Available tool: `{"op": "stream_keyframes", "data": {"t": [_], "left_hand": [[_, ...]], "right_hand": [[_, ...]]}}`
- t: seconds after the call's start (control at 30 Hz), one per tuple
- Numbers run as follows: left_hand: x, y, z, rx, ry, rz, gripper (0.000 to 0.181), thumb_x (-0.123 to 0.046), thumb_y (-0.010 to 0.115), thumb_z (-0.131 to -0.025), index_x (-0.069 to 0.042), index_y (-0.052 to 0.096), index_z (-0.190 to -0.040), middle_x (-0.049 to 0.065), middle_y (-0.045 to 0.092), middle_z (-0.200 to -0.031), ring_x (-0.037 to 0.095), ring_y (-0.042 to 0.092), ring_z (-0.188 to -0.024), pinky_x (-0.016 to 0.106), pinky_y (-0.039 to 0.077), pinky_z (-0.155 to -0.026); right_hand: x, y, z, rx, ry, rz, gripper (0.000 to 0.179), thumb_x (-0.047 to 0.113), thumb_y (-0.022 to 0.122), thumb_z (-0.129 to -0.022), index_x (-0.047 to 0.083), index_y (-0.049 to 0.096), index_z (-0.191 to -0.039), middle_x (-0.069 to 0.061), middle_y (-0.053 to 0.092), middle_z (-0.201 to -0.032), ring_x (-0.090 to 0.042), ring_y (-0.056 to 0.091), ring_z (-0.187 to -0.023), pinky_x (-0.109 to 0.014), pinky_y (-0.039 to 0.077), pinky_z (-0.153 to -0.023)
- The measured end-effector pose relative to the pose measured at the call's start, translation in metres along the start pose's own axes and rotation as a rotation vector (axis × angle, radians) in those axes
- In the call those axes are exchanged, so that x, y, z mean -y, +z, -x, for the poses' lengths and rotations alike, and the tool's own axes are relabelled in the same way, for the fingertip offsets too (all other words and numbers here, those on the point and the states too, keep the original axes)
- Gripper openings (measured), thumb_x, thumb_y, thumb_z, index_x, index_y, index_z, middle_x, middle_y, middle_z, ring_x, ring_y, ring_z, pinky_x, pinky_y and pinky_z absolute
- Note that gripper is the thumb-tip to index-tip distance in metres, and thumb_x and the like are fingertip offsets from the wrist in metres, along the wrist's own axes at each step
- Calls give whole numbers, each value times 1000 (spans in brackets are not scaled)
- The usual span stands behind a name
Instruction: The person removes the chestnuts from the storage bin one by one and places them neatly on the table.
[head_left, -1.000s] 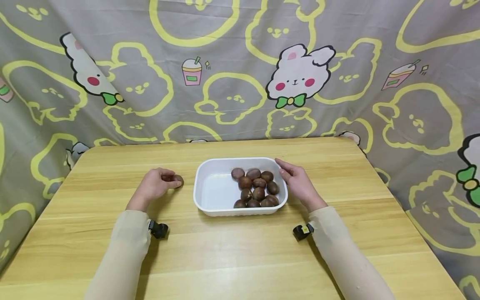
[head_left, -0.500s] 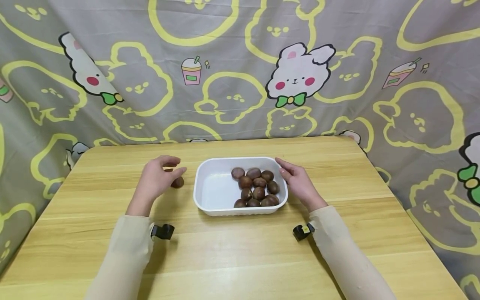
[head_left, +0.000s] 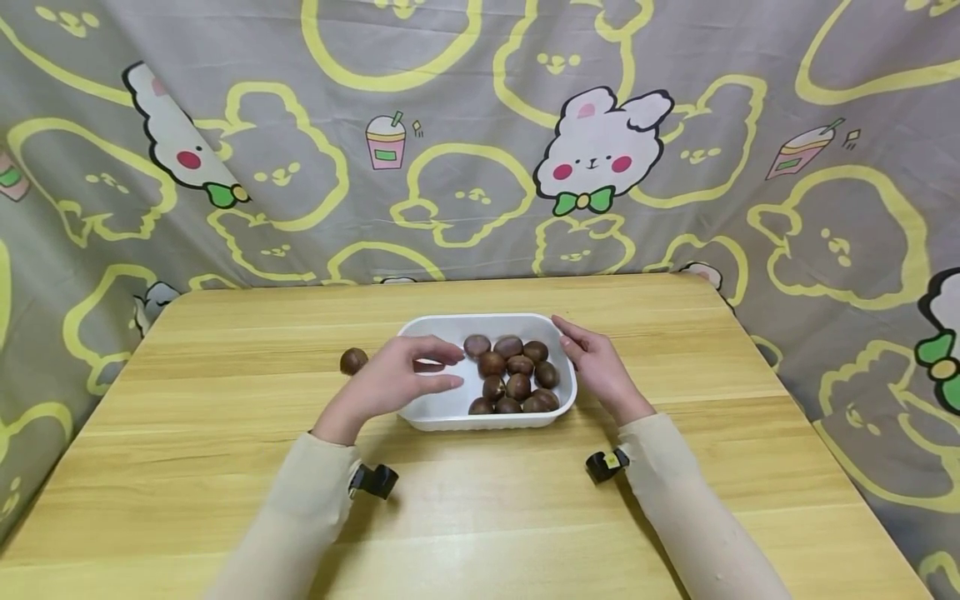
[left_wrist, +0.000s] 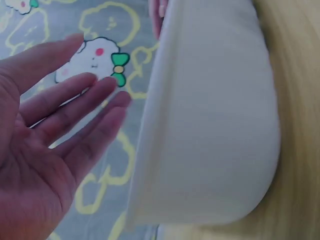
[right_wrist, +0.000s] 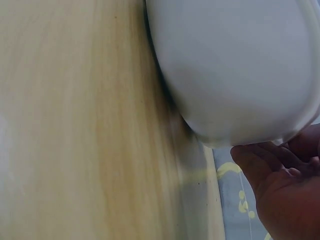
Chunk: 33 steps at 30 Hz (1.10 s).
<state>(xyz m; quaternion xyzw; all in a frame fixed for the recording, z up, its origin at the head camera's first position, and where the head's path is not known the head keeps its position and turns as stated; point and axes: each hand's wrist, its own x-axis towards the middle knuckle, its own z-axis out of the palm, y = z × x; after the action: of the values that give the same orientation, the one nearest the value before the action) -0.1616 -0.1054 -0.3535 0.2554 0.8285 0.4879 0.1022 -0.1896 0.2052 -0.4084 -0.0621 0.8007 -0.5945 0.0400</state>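
My left hand hovers over the left part of a white tray, fingers spread from the thumb, holding nothing. In the left wrist view its palm and loosely bent fingers show bare beside the tray wall. Several brown chestnuts lie in rows across the tray's right half. One more chestnut sits on the table, left of the tray and behind the left wrist. At the tray's right end my right hand holds the rim. The right wrist view has its fingertips against the outer wall.
The tray stands on a wooden table. A grey patterned curtain hangs behind the table and along both sides. Each wrist carries a small black camera, such as the right camera.
My left hand let go of the chestnut on the table at left, lifted and moved right over the tray. The right hand has stayed at the tray's right end.
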Motion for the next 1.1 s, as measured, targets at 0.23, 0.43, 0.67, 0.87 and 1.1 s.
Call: {"op": "stream_keyframes", "data": {"t": [0.23, 0.43, 0.67, 0.87, 1.1], "left_hand": [[10, 22, -13, 92, 2, -50, 37, -19, 78, -86, 2, 69, -116, 14, 68, -114, 26, 63, -106, 38, 49, -94], [13, 30, -22, 175, -47, -161, 31, -21, 80, -83, -2, 72, -107, 8, 70, -104, 23, 64, -99, 38, 50, -89], [22, 37, -27, 228, -44, -193, 22, -18, 82, -81, -5, 73, -97, 1, 72, -90, 13, 68, -85, 28, 52, -81], [23, 41, -30, 268, -39, -181, 16, -13, 80, -82, -5, 73, -94, -3, 71, -83, 8, 66, -78, 23, 51, -78], [25, 40, -31, 261, -19, -202, 16, -13, 81, -81, -6, 73, -94, -4, 70, -83, 7, 64, -77, 24, 51, -77]], "right_hand": [[1, 0, 0, -1, 15, -3, 41, 11, 43, -106, 3, 43, -147, -13, 38, -151, -25, 31, -140, -37, 27, -113], [1, 0, -1, 0, 25, -2, 41, 11, 43, -106, 3, 43, -147, -13, 38, -152, -25, 31, -140, -37, 27, -112], [1, 1, -1, -3, 23, 3, 41, 11, 44, -106, 4, 44, -147, -13, 38, -151, -25, 32, -140, -37, 28, -112], [0, 1, 0, -3, 24, 8, 41, 11, 44, -106, 3, 43, -147, -13, 38, -151, -25, 32, -140, -37, 29, -111], [1, 0, -1, -3, 25, -8, 41, 10, 43, -106, 2, 43, -146, -13, 38, -152, -25, 32, -140, -37, 29, -111]]}}
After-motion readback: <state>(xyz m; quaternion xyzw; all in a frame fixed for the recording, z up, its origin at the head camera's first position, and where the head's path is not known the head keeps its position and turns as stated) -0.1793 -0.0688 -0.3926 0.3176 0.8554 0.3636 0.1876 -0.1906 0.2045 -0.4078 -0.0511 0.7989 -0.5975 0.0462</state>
